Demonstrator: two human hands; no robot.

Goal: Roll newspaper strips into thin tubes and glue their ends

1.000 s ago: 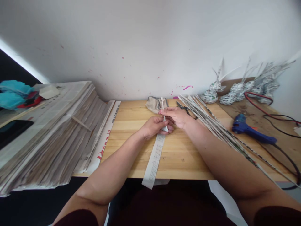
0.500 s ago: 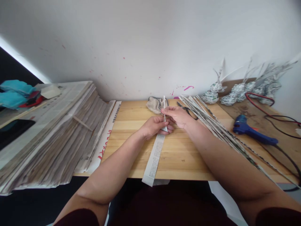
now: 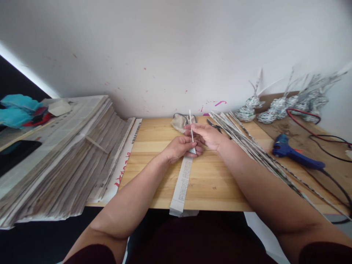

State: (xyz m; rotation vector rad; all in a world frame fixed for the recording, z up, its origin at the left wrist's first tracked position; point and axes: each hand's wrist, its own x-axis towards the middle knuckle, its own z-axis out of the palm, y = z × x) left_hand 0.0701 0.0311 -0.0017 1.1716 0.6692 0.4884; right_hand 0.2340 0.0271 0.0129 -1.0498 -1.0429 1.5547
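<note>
A long strip of printed newspaper (image 3: 182, 183) runs from my hands down to the table's front edge, where its end hangs slightly over. Its upper part is rolled into a thin paper tube (image 3: 190, 116) that stands nearly upright. My left hand (image 3: 178, 147) pinches the tube's lower end, where the strip winds in, and part of the paper rests on its fingers. Just above, my right hand (image 3: 208, 135) has its thumb and fingers against the tube's shaft. Some of the right fingertips are hidden behind the thumb and tube.
On the wooden table (image 3: 154, 128), a cloth pouch (image 3: 178, 123) and scissors (image 3: 213, 125) lie behind my hands. Finished paper rods (image 3: 247, 146), a blue glue gun (image 3: 295, 154) and woven paper figures (image 3: 271, 110) are on the right. A tall newspaper stack (image 3: 82, 154) stands left.
My right fingers have shifted along the tube and loosened from a tight pinch, and the tube's top leans slightly further left. The strip's lower end has swung a little right.
</note>
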